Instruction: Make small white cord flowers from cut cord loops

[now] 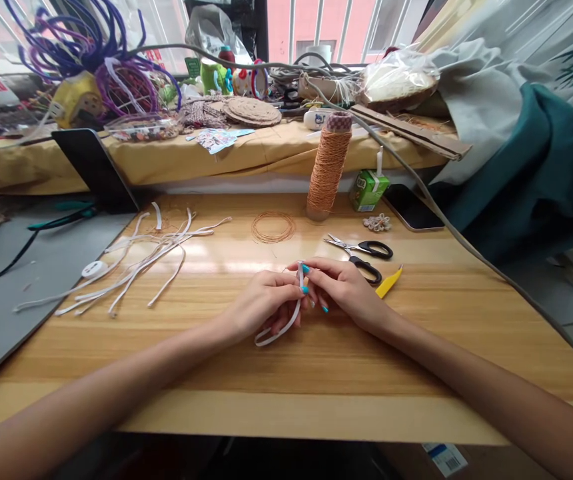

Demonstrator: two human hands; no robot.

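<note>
We pinch a white strip (292, 321) between the fingertips (304, 290) of our left hand (265, 301) and right hand (345, 288), its loop hanging just below our left fingers, with black-handled scissors (361, 247) just beyond our right fingers, a thin brown coil (272, 241) ahead, and loose white strips (159, 250) well leftward.

yellow object (390, 283): lower end probably behind right hand (351, 290) | white strip (296, 313): pinched end unclear | forearms (116, 378): cut off
</note>
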